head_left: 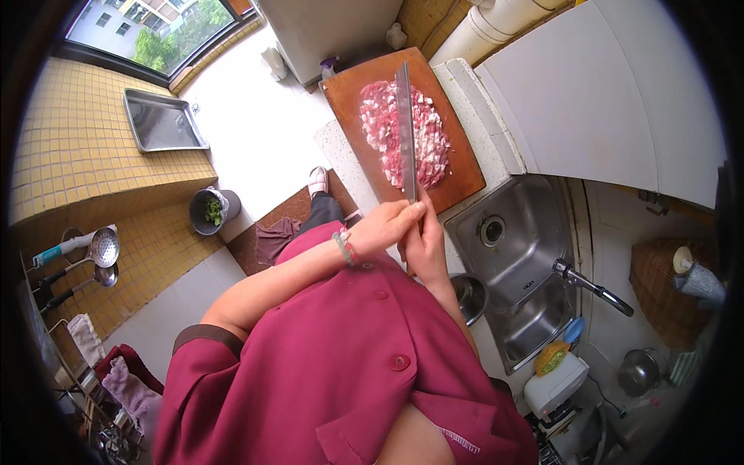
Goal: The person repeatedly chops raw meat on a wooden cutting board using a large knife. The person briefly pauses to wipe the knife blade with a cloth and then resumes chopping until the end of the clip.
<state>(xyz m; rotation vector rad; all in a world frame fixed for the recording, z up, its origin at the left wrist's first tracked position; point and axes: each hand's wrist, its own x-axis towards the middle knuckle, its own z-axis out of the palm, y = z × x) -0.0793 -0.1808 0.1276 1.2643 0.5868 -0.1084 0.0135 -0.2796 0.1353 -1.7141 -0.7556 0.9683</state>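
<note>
A cleaver is held edge-on over a wooden cutting board, its broad face hardly visible. Under and around the blade lies a heap of chopped pink meat with white fat. My right hand is wrapped around the handle, most of which it hides. Coming across from the left, my left hand closes over the blade's heel and handle top, its fingers against the right hand. A beaded bracelet circles the left wrist.
To the right is a double-bowl steel sink with a faucet; a metal bowl sits beside it. A bin with green leaves stands on the floor at left. A metal tray rests on the tiled ledge. A spray bottle is behind the board.
</note>
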